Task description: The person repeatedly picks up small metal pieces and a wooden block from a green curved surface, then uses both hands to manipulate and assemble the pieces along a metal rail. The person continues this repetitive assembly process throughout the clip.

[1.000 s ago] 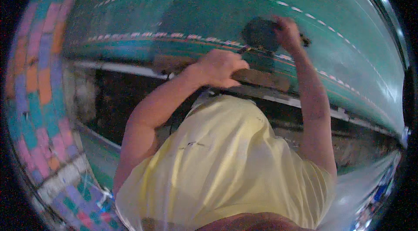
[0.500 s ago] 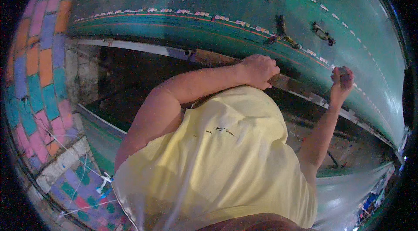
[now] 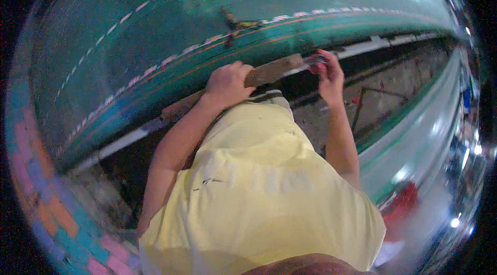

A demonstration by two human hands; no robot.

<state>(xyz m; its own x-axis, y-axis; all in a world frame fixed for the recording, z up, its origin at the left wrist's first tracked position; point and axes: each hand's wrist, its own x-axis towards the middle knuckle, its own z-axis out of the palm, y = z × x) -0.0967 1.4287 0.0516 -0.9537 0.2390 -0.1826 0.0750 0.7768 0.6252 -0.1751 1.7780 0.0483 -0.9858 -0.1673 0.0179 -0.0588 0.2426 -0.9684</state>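
A worn brown wooden plank (image 3: pixel 269 73) lies along the edge of a long green painted panel (image 3: pixel 155 31), just above a dark open gap, and a person in a yellow shirt (image 3: pixel 259 187) leans over it. The left hand (image 3: pixel 228 84) is closed over the plank near its middle, fingers curled on the top edge. The right hand (image 3: pixel 327 74) meets the plank's far end, where a small dark object (image 3: pixel 317 59) sits at the fingertips; motion blur hides whether those fingers are pinched on it or merely touching it. A pale rail (image 3: pixel 362 48) runs on past the plank toward the right, and coloured paving bricks (image 3: pixel 36 182) curve along the left rim of the view. Judged from this posture, the work at the plank's end would go best with the left hand pressing the wood flat and steady, so that it cannot twist or slide into the gap while the right hand works.
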